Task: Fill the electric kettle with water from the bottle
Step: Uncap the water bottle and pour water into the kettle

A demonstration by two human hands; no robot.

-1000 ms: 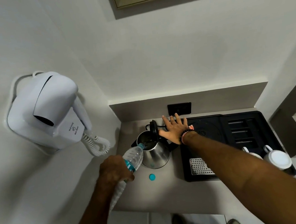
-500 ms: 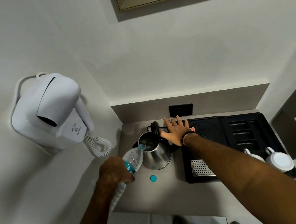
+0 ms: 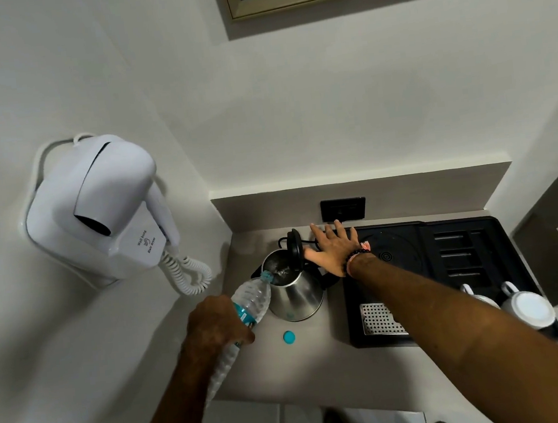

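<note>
So the steel kettle [image 3: 295, 295] sits on the grey counter [image 3: 322, 372] just left of the black tray [image 3: 448, 262], shiny rounded body, black lid [image 3: 294, 249] flipped up and water visible inside. Left hand [image 3: 213, 325] is wrapped tight around the clear ribbed bottle [image 3: 251, 303] with its teal label, tipped so the neck rests over the kettle's rim, while the right hand [image 3: 335, 248] lies flat with fingers spread, thumb against the lid. A teal cap [image 3: 289, 337] lies on the counter right in front of the kettle.

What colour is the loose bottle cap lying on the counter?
Turquoise blue; the bottle cap shows clearly in the head view.
</note>
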